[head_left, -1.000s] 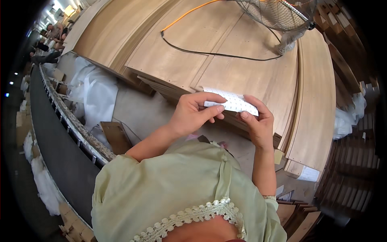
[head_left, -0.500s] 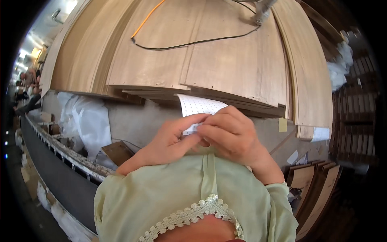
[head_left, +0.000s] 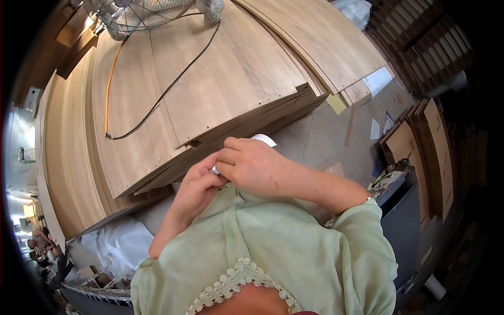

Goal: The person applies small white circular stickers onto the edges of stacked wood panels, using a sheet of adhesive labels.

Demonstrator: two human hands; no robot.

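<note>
In front of my chest my two hands meet, fingers closed together. A white sheet with rows of small printed marks [head_left: 265, 139] is mostly hidden behind my right hand [head_left: 252, 164]; one curled end sticks out past the knuckles. My left hand [head_left: 197, 185] pinches at the same place from the other side, and a bit of white shows between the fingertips. How the sheet is shared between the hands is partly covered. Just beyond them lies the edge of a stack of wood-grain panels [head_left: 226, 79].
On the panels stands a metal fan [head_left: 139, 13] with an orange and black cord [head_left: 157, 105]. A conveyor side [head_left: 401, 210] is at my right, near leaning boards [head_left: 438, 152]. Plastic wrapping [head_left: 121, 244] lies at lower left; a yellow paper piece [head_left: 336, 104] hangs by the panels.
My view and body have turned to the right, bringing the fan into sight. Both hands stay together, but my right hand now covers most of the sheet.
</note>
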